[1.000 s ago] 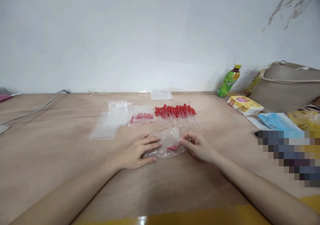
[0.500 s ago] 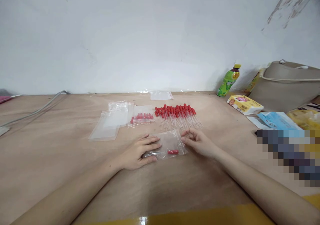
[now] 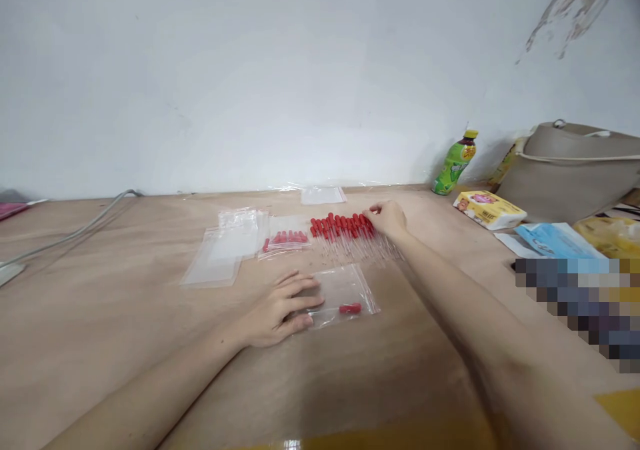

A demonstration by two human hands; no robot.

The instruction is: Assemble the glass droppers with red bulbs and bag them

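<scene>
My left hand (image 3: 283,309) lies flat with fingers spread on the left part of a clear zip bag (image 3: 345,283). Inside that bag is one glass dropper with a red bulb (image 3: 350,309); its stem runs toward my left fingers. My right hand (image 3: 387,218) is at the right end of a row of red-bulbed droppers (image 3: 345,225), its fingers closed around a bulb there, which they partly hide. Left of the row, several droppers lie in filled zip bags (image 3: 290,237).
Flat clear bags (image 3: 215,257) are stacked at the left, and another bag (image 3: 323,195) lies by the wall. A grey cable (image 3: 80,220) crosses the far left. At the right stand a green bottle (image 3: 454,163), a yellow tissue pack (image 3: 490,210) and a grey handbag (image 3: 570,177).
My right hand has left the zip bag's open end and moved up and away to the dropper row. My left hand stays on the bag.
</scene>
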